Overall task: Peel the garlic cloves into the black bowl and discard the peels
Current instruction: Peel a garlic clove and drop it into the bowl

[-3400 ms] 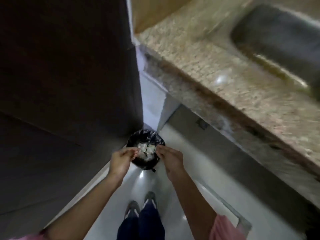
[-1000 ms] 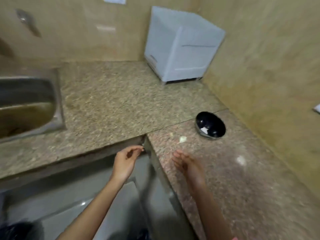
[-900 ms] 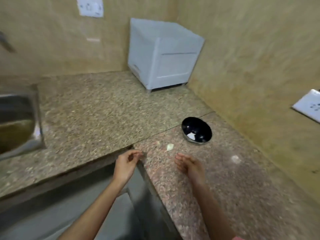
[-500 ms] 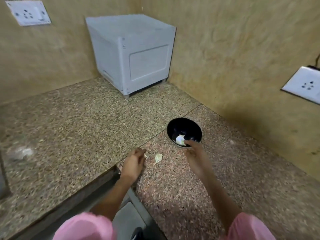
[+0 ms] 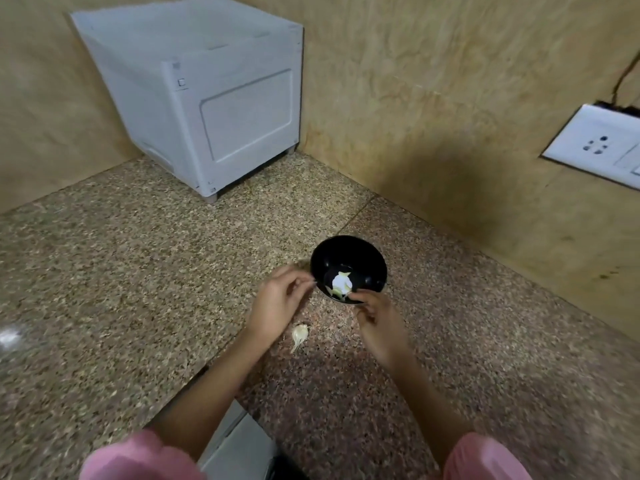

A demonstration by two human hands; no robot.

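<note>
The black bowl (image 5: 363,261) stands on the granite counter (image 5: 138,271) near the corner wall. Pale peeled garlic (image 5: 341,282) lies in its bottom. My left hand (image 5: 277,303) has its fingers curled, and its thumb and forefinger pinch at the bowl's left rim. My right hand (image 5: 377,320) curls its fingertips over the bowl's near rim. One garlic clove with papery skin (image 5: 299,336) lies on the counter between my wrists, just in front of the bowl.
A white boxy appliance (image 5: 207,98) stands in the back corner of the counter. Tan walls close the back and the right side, with a white socket plate (image 5: 599,147) on the right wall. The counter's inner front edge (image 5: 194,379) runs under my left forearm.
I have turned from the black-lined bin on the floor back to the counter. Both hands moved forward to the bowl; the left left the counter edge and the right reached the near rim.
</note>
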